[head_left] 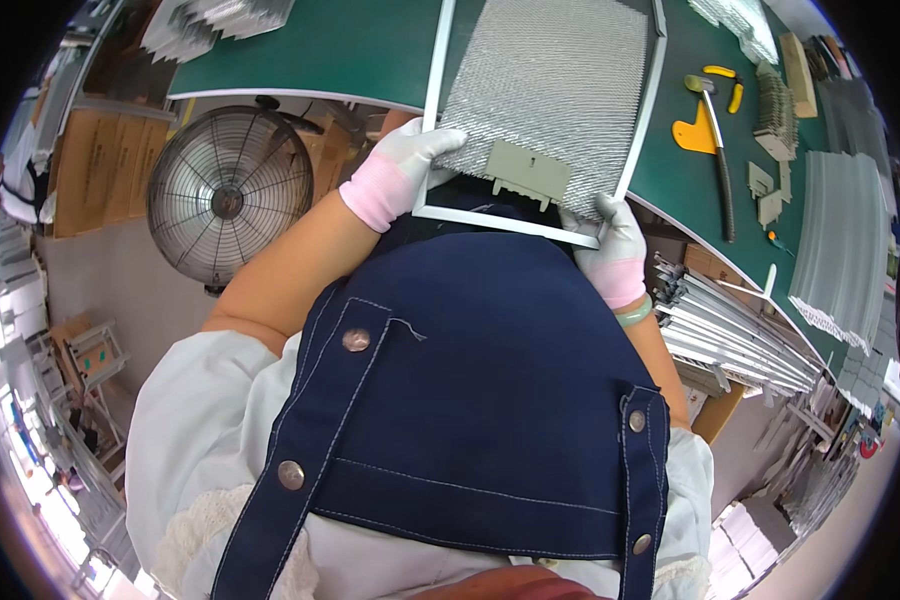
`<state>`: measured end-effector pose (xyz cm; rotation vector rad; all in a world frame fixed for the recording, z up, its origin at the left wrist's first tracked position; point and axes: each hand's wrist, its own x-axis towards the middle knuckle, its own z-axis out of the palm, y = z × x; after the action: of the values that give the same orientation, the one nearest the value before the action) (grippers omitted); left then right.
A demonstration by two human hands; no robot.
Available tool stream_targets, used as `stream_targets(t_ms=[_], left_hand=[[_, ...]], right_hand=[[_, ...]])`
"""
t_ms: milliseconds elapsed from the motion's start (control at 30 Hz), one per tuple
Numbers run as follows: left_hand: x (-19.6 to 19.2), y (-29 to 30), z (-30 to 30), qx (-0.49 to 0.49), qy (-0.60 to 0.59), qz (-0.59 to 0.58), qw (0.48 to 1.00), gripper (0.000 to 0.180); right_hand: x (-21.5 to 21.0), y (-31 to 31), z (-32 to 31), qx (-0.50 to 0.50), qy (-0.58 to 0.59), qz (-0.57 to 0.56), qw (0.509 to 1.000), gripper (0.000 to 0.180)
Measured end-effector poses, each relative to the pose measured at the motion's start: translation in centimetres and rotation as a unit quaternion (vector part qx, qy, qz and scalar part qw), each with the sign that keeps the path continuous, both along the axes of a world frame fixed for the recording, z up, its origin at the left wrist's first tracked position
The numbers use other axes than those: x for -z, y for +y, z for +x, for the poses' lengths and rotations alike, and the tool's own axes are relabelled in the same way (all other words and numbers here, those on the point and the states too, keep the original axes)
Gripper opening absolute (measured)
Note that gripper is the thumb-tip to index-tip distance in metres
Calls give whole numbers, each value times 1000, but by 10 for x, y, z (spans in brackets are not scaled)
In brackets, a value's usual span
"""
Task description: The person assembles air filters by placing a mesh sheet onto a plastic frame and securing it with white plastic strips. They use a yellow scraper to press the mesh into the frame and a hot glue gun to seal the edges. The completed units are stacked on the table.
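Observation:
A silvery metal frame juts over the near edge of the green table, its near side close to my apron. Inside it lies a pad of crinkled silver mesh, short of the frame's near bar, leaving a dark gap. On the mesh's near edge sits a grey-beige toothed plastic piece. Gloved in white with a pink cuff, my left hand is closed round the frame's near left corner, thumb over the mesh edge. My right hand, gloved alike, grips the near right corner; some of its fingers are hidden beneath.
Right of the frame lie a hammer, yellow-handled pliers, stacked grey plastic pieces and corrugated sheets. More mesh sheets rest at the far left. A round fan stands left, metal bars below the table at right.

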<state>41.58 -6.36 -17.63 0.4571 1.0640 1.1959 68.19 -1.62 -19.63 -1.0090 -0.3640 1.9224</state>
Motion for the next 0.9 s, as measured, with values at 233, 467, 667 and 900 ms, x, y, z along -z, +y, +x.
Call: stream_targets(t_ms=[233,467,667,900], left_hand=[[20,-9,11,-127,-47,-14,991,33],[24,-6,1,-63,2,-44,997,27],[-3,-27,-9,49,104,-53,992,37],[-12,-21,-20,172,380,-49,908,30]], right_hand=[[-5,3,-2,-31,-45,8,998,20],[-9,3,2,-33,-57,-2,998,21],[-5,2,5,-25,-77,-2,997,21],[-6,-2,6,-57,-115,65,990,21]])
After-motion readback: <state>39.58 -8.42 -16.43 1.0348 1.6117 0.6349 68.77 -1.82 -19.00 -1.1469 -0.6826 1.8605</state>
